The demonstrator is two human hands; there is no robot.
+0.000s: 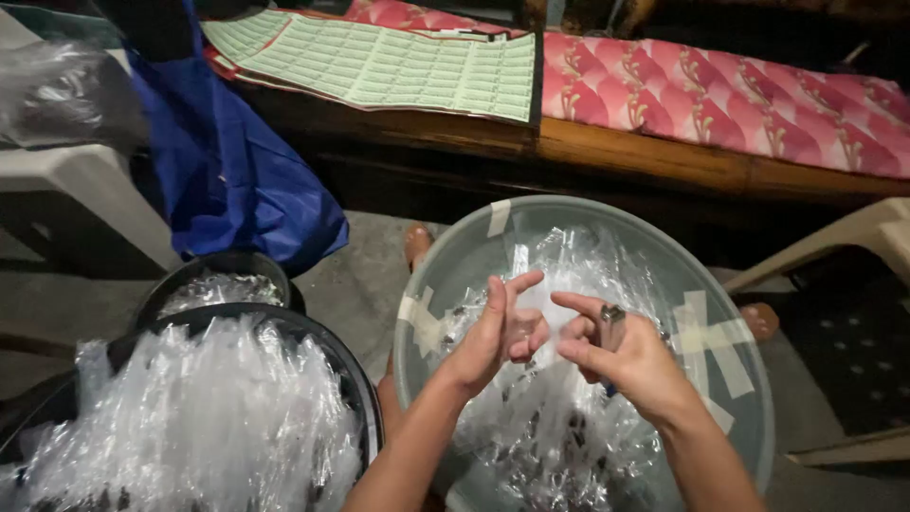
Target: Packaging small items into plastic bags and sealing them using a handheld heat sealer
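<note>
My left hand (500, 332) and my right hand (621, 356) meet over a grey round basin (455, 275) patched with strips of tape. The basin is full of small clear plastic packets (559, 427) with dark contents. My right hand grips a small dark metal object (611, 322) between thumb and fingers. The fingers of my left hand are curled against the right hand's fingers, pinching what looks like a thin clear packet; the packet itself is hard to make out.
Two dark round tubs (313, 332) at the left hold more clear packets (190, 417). A blue bag (237, 180) hangs at the upper left. A wooden bench (645, 156) with a red patterned cushion (739, 100) and green printed sheets (398, 66) stands behind. A pale plastic chair (844, 237) is at the right.
</note>
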